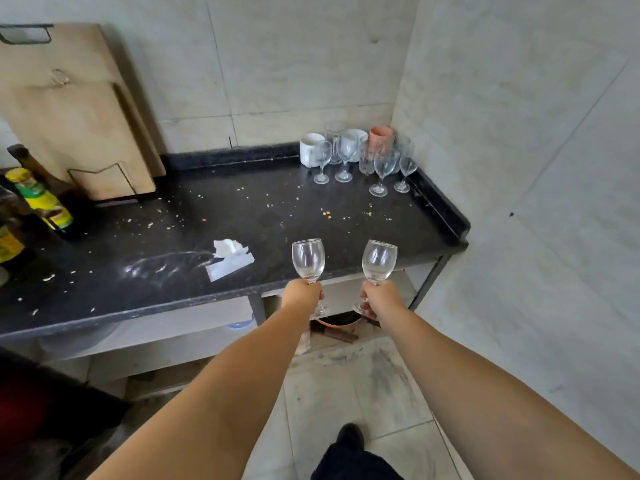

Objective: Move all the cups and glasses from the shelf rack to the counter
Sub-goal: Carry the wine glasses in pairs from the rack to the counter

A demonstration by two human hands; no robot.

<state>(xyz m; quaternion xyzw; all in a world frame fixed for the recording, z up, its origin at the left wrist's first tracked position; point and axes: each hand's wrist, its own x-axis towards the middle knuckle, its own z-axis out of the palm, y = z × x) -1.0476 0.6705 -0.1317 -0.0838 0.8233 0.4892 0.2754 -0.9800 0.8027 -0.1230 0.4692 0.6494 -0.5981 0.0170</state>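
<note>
My left hand (300, 294) grips the stem of a clear wine glass (308, 258), held upright just in front of the black counter (263, 220). My right hand (381, 296) holds a second wine glass (379, 260) the same way, a little to the right. At the counter's far right corner stand several wine glasses (381, 168), a white mug (310, 148), another white cup (356, 137) and a pink cup (381, 136). The shelf rack is not in view.
Crumpled white paper (230, 258) and a wet smear lie near the counter's front edge, with crumbs scattered about. Wooden cutting boards (72, 116) lean on the back wall at left, beside bottles (41, 199). Tiled walls close the corner. Shelves sit under the counter.
</note>
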